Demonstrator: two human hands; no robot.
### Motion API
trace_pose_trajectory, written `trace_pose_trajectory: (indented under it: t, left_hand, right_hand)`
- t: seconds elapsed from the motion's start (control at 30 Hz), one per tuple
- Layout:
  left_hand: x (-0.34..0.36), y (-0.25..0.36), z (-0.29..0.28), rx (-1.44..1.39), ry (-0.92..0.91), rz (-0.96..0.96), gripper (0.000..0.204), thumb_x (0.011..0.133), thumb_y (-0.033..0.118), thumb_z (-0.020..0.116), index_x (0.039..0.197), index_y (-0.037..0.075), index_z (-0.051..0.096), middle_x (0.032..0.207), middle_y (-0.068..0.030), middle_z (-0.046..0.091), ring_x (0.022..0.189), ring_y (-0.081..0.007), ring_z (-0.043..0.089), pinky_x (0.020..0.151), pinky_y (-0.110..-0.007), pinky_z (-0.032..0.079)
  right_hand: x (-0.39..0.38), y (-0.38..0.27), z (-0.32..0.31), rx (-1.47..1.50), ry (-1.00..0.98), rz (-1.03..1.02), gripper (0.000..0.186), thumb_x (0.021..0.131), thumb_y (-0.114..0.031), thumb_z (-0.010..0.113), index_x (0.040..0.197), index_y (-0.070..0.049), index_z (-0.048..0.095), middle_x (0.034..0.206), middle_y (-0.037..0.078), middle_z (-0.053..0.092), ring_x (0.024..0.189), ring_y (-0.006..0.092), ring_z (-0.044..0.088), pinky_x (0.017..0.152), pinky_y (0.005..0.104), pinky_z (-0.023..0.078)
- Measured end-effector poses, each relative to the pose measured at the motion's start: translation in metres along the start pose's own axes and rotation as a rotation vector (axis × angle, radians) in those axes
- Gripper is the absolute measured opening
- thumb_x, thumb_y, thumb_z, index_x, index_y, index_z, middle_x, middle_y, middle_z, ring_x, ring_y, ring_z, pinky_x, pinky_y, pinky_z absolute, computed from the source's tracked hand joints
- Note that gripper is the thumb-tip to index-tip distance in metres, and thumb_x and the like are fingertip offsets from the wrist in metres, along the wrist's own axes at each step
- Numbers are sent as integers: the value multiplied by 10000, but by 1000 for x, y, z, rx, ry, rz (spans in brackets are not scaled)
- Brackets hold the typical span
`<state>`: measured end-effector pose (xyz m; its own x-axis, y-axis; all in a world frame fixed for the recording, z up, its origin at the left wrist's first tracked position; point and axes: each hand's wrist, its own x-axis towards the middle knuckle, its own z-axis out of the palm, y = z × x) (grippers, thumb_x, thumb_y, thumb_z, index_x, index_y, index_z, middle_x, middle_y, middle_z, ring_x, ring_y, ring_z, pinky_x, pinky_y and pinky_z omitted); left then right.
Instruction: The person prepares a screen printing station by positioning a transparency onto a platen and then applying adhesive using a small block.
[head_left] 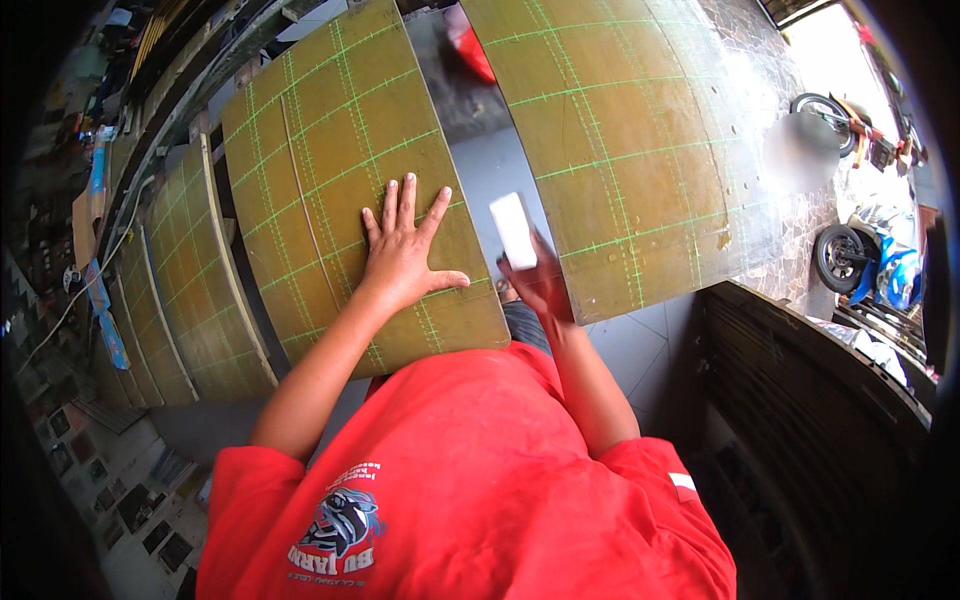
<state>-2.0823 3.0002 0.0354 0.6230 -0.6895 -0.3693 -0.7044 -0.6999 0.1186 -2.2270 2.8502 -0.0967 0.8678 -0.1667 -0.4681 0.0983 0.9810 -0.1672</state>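
Note:
My left hand (402,255) lies flat with spread fingers on an olive-brown board (330,180) marked with bright green grid lines and ticks. In my right hand (547,287) is a white rectangular block (513,232), whose exact kind I cannot make out. The fingers grip its near end, and the hand is in shadow at the gap between two boards. To the right of that gap is a second olive-brown board (640,140) with the same green grid. Part of my right hand is dark and hard to see.
More gridded boards (195,270) stand in a row at the left, with narrow gaps between them. A red object (472,52) shows through the far gap. Motorcycles (850,258) are parked at the right. A dark ribbed panel (800,400) stands at the lower right.

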Motion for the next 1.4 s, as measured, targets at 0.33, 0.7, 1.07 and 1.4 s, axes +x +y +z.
trace_pose_trajectory:
  t: [0.33,0.7,1.07,1.4]
  left_hand:
    - [1,2,-2,43,-45,-11,1292,511,798,681,1546,244,139,1581,-241,-12,1450,-460,17,1093,-696,118]
    - [2,3,-1,67,-53,-6,1299,510,812,666,1547,239,133,1577,-252,-9,1448,-467,22,1096,-688,124]
    - [2,-2,5,-1,39,33,1261,522,772,693,1543,272,150,1571,-258,34,1438,-485,64,1059,-729,152]
    - [1,-1,3,-18,35,25,1253,522,744,721,1540,268,168,1571,-254,37,1439,-477,71,1059,-735,151]
  right_hand:
    - [-15,12,-23,-162,52,-33,409,955,-300,575,1301,-94,509,1157,71,613,920,236,629,829,432,515]
    - [-11,-2,12,13,-116,26,159,971,-220,569,1122,-178,538,1030,0,618,851,150,600,758,355,474]
    - [-13,8,9,-49,-5,56,286,967,-318,559,1186,-141,509,964,21,585,734,165,569,654,339,477]
    - [-1,10,-32,173,-288,39,429,998,-233,509,1378,-54,422,1303,76,543,1145,206,556,939,381,444]
